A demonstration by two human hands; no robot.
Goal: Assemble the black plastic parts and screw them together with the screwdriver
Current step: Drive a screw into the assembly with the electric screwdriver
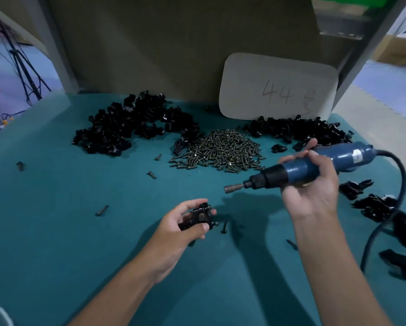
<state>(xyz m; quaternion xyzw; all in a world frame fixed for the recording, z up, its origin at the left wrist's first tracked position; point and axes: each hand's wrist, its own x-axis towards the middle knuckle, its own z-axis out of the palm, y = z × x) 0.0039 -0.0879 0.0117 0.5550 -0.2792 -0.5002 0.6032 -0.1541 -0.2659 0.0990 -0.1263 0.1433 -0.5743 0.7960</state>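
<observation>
My left hand (185, 222) pinched the small black plastic assembly (198, 217) between thumb and fingers, lifted just above the teal table (56, 231) near its front middle, its screw side turned toward the tool so the bit could reach. My right hand (312, 184) wrapped the blue corded electric screwdriver (310, 168), tip aimed left, apart from the part. The heap of dark metal screws (221, 151) lay toward the back edge, between two piles of black parts (126, 128), presumably within reach.

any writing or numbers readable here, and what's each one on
"44": handwritten on the grey card leaning against the back board.
Scribble right of the "44" on that card: unreadable.
White label on the blue electric screwdriver: too blurred to read.
</observation>
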